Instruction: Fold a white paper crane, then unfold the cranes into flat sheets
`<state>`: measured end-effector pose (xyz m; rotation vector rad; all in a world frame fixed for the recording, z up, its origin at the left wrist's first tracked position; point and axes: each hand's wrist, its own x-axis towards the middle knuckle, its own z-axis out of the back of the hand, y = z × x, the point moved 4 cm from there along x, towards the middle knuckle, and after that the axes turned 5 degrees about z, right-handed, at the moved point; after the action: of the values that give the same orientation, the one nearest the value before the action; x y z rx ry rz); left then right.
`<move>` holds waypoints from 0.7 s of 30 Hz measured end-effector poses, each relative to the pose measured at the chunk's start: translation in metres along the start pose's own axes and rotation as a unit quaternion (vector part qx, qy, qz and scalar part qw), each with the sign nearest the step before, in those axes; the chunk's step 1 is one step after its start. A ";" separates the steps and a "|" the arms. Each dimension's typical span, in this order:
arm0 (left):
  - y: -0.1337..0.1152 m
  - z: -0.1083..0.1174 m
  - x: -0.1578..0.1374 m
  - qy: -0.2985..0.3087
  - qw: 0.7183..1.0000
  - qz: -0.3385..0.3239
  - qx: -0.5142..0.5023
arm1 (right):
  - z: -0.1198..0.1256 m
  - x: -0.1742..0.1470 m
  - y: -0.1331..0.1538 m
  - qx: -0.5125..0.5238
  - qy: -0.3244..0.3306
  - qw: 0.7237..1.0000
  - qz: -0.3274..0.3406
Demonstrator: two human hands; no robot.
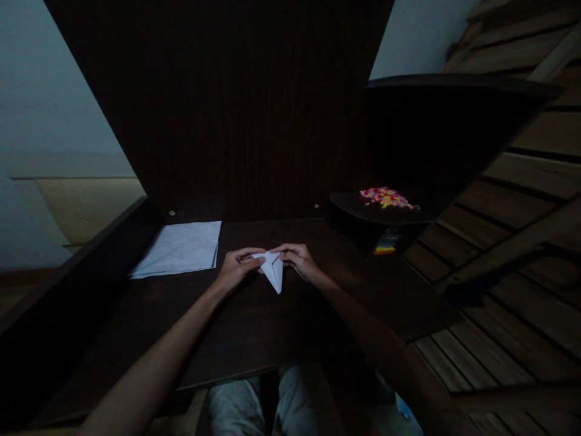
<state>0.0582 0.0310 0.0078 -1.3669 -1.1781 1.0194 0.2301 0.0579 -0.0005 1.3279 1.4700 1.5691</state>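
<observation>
A small folded piece of white paper [274, 272] is held just above the dark desk, its narrow point facing toward me. My left hand [238, 265] pinches its upper left corner between thumb and fingers. On the other side, my right hand [297, 260] grips the upper right corner in the same way. Crease lines meet near the middle of the paper's upper part. Some fingertips are hidden behind the paper.
A stack of white paper sheets [181, 248] lies at the desk's left. On a corner shelf [345, 203] at the right sits a pile of small pink, yellow and white pieces [385, 197]. Below it is a colourful packet [385, 249]. A dark panel [245, 121] rises behind the desk [245, 339].
</observation>
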 end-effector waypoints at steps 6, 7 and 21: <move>0.001 0.002 0.001 -0.006 1.000 -0.004 0.013 | -0.007 -0.002 0.002 -0.006 0.014 1.000 0.027; 0.001 0.002 0.001 -0.003 1.000 -0.001 0.014 | -0.008 -0.002 0.002 -0.008 0.014 0.999 0.033; 0.009 -0.003 0.001 0.018 1.000 0.019 0.009 | -0.003 0.001 0.000 -0.032 -0.018 0.999 0.018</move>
<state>0.0624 0.0315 -0.0007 -1.3923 -1.1166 1.0252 0.2272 0.0578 -0.0001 1.3461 1.3712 1.5935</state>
